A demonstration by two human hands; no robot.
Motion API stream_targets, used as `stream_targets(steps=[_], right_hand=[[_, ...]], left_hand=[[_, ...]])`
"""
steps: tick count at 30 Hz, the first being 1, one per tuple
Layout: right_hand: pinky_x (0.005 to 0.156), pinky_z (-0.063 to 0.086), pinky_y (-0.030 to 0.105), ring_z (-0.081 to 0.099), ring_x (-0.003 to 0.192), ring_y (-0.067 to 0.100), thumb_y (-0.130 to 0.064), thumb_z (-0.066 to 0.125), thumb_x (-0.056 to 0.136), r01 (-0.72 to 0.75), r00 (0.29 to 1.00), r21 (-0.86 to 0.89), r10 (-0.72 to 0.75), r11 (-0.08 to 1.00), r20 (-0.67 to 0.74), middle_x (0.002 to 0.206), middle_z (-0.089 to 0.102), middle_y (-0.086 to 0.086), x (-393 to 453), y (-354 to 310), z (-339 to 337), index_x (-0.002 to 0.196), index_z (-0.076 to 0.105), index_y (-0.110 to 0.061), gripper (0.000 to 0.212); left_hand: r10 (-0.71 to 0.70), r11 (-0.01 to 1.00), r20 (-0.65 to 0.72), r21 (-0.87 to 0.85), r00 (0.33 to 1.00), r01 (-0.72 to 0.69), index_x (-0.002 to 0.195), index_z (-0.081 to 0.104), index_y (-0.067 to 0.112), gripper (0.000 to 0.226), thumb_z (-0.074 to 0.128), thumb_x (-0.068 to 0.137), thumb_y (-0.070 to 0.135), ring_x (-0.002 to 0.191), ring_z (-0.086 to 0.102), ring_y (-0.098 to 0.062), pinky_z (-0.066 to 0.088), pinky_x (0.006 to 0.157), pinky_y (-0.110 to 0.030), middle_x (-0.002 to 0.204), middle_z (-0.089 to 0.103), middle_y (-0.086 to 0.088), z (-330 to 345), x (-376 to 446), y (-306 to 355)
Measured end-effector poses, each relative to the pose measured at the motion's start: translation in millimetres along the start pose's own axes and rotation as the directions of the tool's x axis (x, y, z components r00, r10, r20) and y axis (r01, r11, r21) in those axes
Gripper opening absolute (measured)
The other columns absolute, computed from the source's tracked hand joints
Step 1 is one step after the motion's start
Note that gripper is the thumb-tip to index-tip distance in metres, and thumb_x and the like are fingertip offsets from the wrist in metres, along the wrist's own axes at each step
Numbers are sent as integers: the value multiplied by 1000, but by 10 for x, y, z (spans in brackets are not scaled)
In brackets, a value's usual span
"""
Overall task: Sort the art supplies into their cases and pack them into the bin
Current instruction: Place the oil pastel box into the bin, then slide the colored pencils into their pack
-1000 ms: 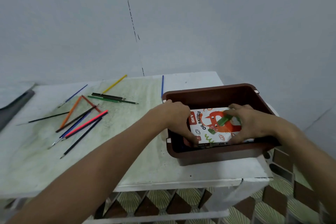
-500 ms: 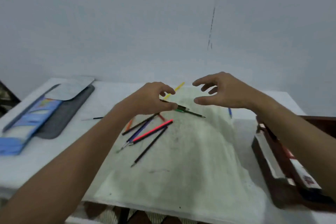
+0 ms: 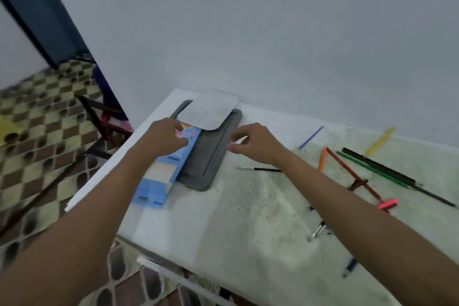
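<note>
A grey case (image 3: 207, 156) lies open at the table's far left, its pale flap (image 3: 208, 112) folded back. A blue pencil box (image 3: 165, 171) rests on the case's left side. My left hand (image 3: 164, 138) hovers on the blue box's upper end, fingers spread, gripping nothing that I can see. My right hand (image 3: 255, 145) hangs over the case's right edge, fingers curled apart and empty. Several coloured pencils (image 3: 372, 169) lie loose on the right of the table. A thin black brush (image 3: 260, 169) lies just below my right hand. The bin is out of view.
The white table (image 3: 188, 231) ends close at the left and front edges. A stained green patch (image 3: 285, 218) covers its right part. A dark chair frame (image 3: 104, 119) stands on the checkered floor to the left, with a wall behind the table.
My view swung left from the brown bin to the grey case. Both hands left the oil pastel box in the bin, crossed over the pencils and now sit over the case and blue box.
</note>
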State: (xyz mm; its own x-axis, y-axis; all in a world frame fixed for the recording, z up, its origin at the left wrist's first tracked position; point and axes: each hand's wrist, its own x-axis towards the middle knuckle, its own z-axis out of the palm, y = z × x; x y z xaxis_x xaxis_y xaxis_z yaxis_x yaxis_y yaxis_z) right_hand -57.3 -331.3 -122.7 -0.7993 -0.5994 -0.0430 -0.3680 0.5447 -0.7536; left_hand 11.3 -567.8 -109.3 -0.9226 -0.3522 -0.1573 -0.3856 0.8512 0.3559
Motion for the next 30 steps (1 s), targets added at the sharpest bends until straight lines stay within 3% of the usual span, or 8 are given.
stream_targets(steps=[3, 7, 14, 16, 19, 24, 26, 30], right_hand=[[69, 42, 9, 59, 86, 6, -28, 76, 79, 18, 998, -31, -16, 999, 65, 112, 68, 3, 224, -97, 429, 113, 68, -9, 40], [81, 39, 19, 56, 106, 16, -28, 73, 81, 90, 983, -157, -63, 984, 171, 124, 59, 7, 408, -261, 859, 125, 58, -9, 50], [95, 33, 20, 50, 118, 24, -24, 77, 77, 130, 982, -203, -97, 971, 163, 127, 52, 14, 428, -282, 1088, 125, 58, -7, 55], [99, 30, 22, 43, 121, 23, -25, 81, 71, 153, 983, -197, -129, 968, 129, 127, 47, 10, 370, -267, 1022, 126, 58, -12, 62], [109, 28, 38, 30, 124, 25, -38, 85, 61, 261, 964, -247, -239, 933, 114, 135, 38, 6, 214, -239, 814, 131, 52, -19, 79], [114, 6, 37, 9, 140, 18, -52, 84, 58, 308, 941, -471, -191, 827, 279, 151, 20, -3, -238, -97, 327, 147, 26, -27, 109], [115, 5, 38, 19, 137, 18, -54, 84, 56, 291, 946, -505, -165, 813, 280, 146, 29, -4, -475, 60, 135, 147, 26, -23, 112], [101, 31, 42, 46, 105, 17, -56, 83, 47, 198, 977, -483, -130, 853, 172, 111, 52, -4, -1078, 479, -293, 126, 51, -16, 94]], left_hand=[[-134, 989, 106, 80, 985, 125, 130, 52, 9, 66, 66, 81, 52, 120, 50, -26, 39, 93, -32, 135, 51, -11, 61, 66, -379], [-254, 966, 123, 73, 959, 247, 121, 52, 11, 104, 63, 50, 86, 107, 54, -27, 46, 86, -35, 119, 55, -12, 259, -91, -562], [-249, 968, 27, 36, 968, 248, 126, 42, 17, 91, 74, 55, 64, 114, 40, -28, 40, 94, -39, 112, 40, -6, 353, -370, -569], [-198, 979, 41, 54, 979, 195, 121, 45, 20, 87, 72, 50, 64, 108, 40, -25, 40, 90, -37, 104, 38, -2, 279, -466, -622], [-6, 999, 108, 51, 994, 1, 132, 41, 20, 100, 73, 47, 62, 115, 37, -20, 36, 92, -32, 122, 40, -1, 182, -673, -627], [248, 967, 255, -15, 935, -253, 145, 29, 19, 111, 81, 53, 52, 125, 35, -14, 31, 98, -24, 135, 36, 5, 171, -883, -222], [319, 945, 305, -29, 897, -326, 145, 28, 20, 108, 80, 55, 50, 124, 34, -12, 31, 99, -24, 135, 34, 6, 269, -917, 73], [453, 880, 365, -40, 813, -473, 146, 26, 25, 107, 83, 60, 51, 127, 33, -9, 32, 105, -29, 136, 33, 13, 600, -939, 715]])
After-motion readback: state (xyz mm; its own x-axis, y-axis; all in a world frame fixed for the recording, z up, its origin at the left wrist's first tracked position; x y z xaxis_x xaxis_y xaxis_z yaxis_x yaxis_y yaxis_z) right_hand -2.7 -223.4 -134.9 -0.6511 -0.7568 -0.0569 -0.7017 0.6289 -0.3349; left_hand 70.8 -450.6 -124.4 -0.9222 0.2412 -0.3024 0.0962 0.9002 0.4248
